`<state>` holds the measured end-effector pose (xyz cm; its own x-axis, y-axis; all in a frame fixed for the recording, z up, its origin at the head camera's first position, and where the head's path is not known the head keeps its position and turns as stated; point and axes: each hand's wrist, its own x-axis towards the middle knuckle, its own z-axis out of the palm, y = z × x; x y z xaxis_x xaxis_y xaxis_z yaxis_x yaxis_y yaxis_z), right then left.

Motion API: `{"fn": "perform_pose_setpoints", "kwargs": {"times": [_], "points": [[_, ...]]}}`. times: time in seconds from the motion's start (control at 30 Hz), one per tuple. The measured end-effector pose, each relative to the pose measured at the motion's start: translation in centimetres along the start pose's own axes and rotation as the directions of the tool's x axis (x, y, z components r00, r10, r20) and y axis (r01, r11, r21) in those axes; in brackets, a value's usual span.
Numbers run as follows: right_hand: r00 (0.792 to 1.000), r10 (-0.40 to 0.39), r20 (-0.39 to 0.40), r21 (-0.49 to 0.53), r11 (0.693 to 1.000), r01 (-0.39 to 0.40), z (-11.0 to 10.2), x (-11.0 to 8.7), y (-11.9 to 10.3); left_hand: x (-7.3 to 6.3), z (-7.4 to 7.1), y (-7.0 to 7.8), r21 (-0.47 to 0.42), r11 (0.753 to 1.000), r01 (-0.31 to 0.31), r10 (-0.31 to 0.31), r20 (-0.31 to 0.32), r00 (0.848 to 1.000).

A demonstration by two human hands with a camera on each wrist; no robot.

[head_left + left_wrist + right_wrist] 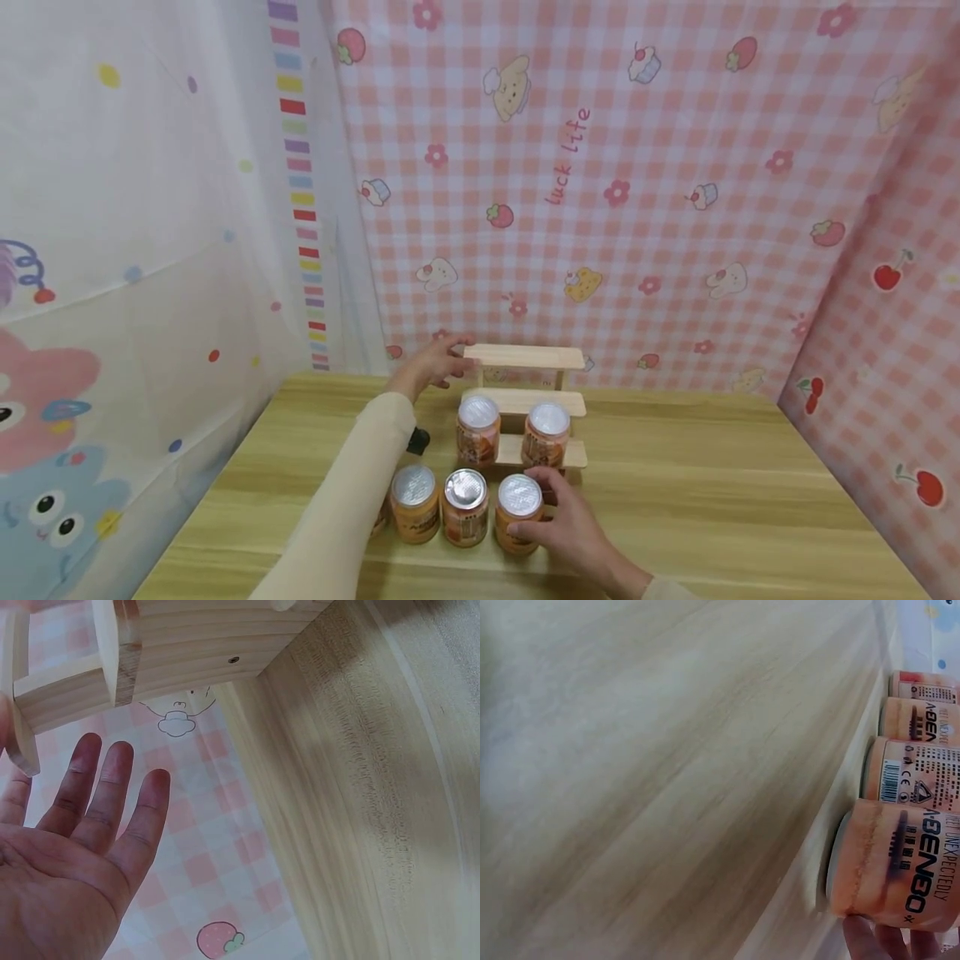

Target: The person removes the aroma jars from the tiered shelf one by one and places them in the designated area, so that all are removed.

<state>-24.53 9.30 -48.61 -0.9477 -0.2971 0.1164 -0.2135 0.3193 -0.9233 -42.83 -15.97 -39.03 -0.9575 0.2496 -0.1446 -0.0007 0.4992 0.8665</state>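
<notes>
My right hand grips an orange can with a silver lid, at the right end of a front row of similar cans. Its fingers and thumb lie around the can's side; in the right wrist view, fingertips touch the labelled can. At the back, my left hand is at the left end of the top board of a small wooden tiered shelf. Thumb and index finger pinch that board's end, while the other fingers of the left hand stretch out free.
Two cans stand on the lowest tier, a left can and a right can. In the front row are a middle can, another can, and one partly behind my left sleeve. A small black object lies beside that sleeve.
</notes>
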Motion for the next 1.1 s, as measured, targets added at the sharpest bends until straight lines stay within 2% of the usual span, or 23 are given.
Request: {"fn": "perform_pose_setpoints", "kwargs": {"times": [0.37, 0.57, 0.77, 1.1], "points": [[0.999, -0.003, 0.052, 0.101, 0.995, -0.003, -0.3, -0.7, 0.1, 0.0, 0.6, 0.3, -0.020, 1.000, 0.021, -0.021, 0.006, 1.000], [0.999, -0.021, 0.025, 0.117, 0.993, 0.018, -0.6, -1.0, -0.3, 0.1, 0.7, 0.0, -0.040, 0.999, 0.017, -0.017, 0.000, 1.000], [1.000, 0.000, 0.004, 0.096, 0.995, 0.000, -1.2, -1.4, -0.9, 0.2, 0.7, -0.2, -0.046, 0.999, 0.016, -0.016, 0.005, 1.000], [0.999, -0.003, -0.040, 0.117, 0.993, 0.008, -2.7, -1.0, -3.3, -0.1, 0.6, 0.2, -0.090, 0.996, 0.027, -0.027, 0.002, 1.000]]}}
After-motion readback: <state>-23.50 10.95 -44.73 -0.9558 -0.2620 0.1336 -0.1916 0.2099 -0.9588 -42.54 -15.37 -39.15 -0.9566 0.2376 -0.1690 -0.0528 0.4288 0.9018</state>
